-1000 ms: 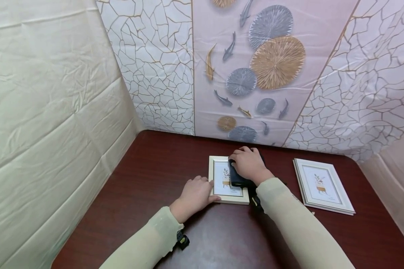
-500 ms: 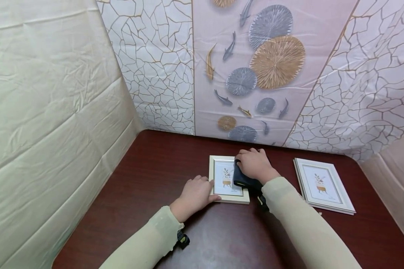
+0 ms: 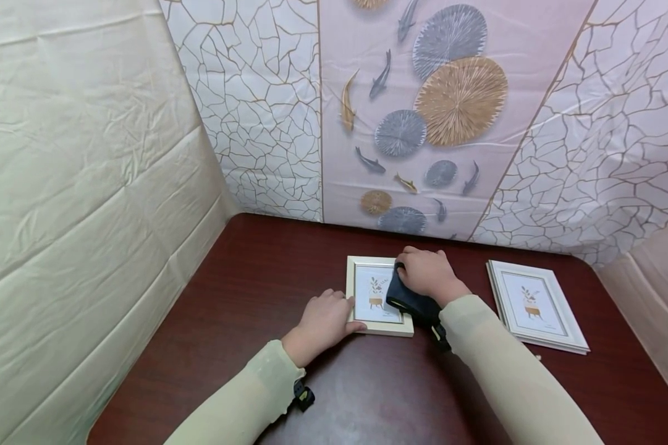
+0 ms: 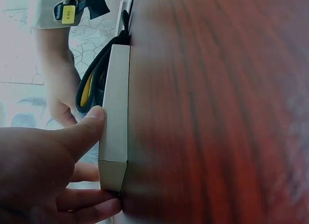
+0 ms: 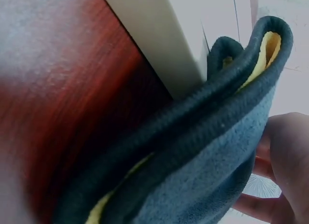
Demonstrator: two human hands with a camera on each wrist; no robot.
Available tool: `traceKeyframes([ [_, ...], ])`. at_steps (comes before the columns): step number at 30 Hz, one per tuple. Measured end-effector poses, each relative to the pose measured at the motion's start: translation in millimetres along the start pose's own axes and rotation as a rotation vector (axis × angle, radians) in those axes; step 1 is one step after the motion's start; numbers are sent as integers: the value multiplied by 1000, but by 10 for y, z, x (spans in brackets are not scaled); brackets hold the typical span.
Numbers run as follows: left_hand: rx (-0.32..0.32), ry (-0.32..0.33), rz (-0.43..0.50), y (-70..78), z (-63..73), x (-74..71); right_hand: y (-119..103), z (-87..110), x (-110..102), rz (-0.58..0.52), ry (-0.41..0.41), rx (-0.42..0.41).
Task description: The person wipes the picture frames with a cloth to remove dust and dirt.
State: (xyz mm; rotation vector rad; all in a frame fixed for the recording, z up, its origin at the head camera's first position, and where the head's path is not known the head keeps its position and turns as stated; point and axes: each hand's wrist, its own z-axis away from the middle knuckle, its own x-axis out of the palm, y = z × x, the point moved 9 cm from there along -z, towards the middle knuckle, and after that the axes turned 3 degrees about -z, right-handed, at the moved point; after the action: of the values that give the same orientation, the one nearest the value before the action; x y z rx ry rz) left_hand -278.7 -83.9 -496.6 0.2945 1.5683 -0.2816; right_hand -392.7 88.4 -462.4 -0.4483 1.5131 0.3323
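A cream picture frame (image 3: 384,328) lies flat on the dark red table, its print of a potted plant partly covered. My left hand (image 3: 324,321) grips its near left corner; in the left wrist view the thumb and fingers of that hand (image 4: 38,173) lie on the frame's edge (image 4: 115,103). In my right hand (image 3: 427,275) is a folded dark blue cloth (image 3: 403,293), resting over the right part of the frame. The right wrist view shows the cloth (image 5: 207,161) with its yellow inner side between the folds, against the frame's corner (image 5: 161,40).
A stack of similar white picture frames (image 3: 562,334) lies on the right of the table (image 3: 245,278). Behind the table hangs a patterned cloth backdrop (image 3: 267,123), with a plain cream curtain (image 3: 105,154) on the left.
My right hand has moved the cloth to the right across the frame, uncovering more of the print. My left hand stays at the frame's corner.
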Motion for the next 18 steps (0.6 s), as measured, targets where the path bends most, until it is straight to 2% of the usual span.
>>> traceKeyframes([
  [10, 3, -1, 7, 7, 3, -8, -34, 169, -17, -15, 42, -21],
  [18, 12, 4, 8, 1, 0, 27, -114, 339, 15, 24, 87, -55],
])
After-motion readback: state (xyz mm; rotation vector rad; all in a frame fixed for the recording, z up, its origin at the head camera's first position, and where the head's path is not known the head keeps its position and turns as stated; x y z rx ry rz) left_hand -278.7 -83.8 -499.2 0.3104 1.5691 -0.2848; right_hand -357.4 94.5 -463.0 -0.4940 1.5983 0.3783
